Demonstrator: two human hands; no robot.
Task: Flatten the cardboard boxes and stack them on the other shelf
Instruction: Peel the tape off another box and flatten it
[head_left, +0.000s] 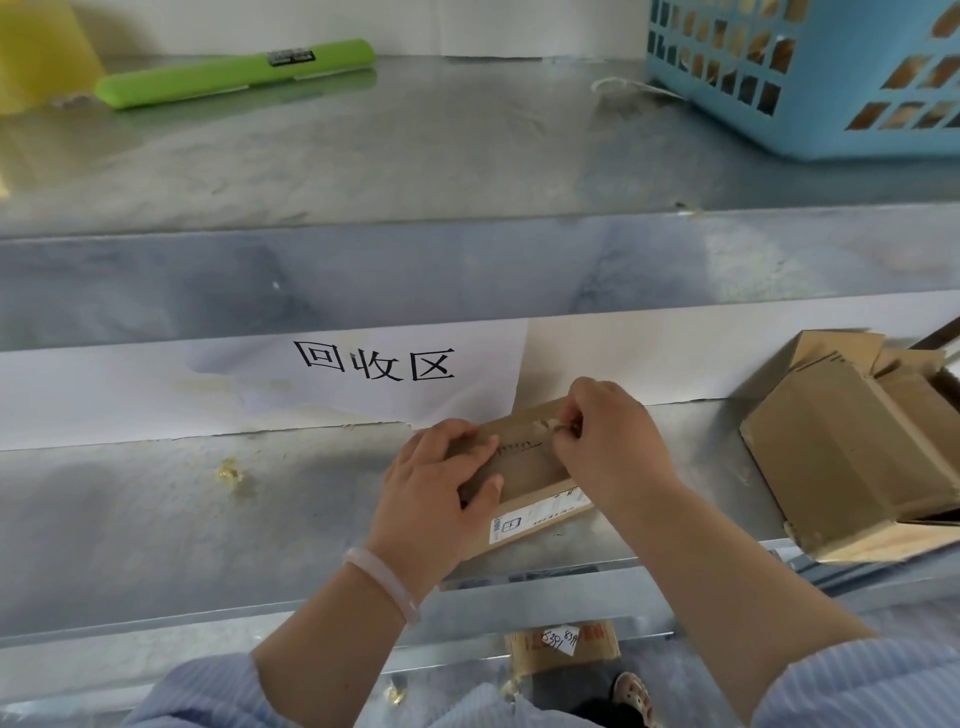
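A small brown cardboard box (524, 467) with a white shipping label on its front side rests on the middle metal shelf (208, 509). My left hand (441, 488) grips the box's left end and holds it down. My right hand (608, 436) pinches a strip of tape at the seam on the box's top, fingers closed on it. To the right, larger cardboard boxes (852, 457) lie tipped on the same shelf, one with open flaps.
A paper sign (374, 364) with black characters hangs on the back wall. The upper shelf (415, 156) holds a green bar-shaped tool (234, 73), a yellow object (36, 52) and a blue plastic basket (810, 73). Another box (566, 644) sits on the floor below.
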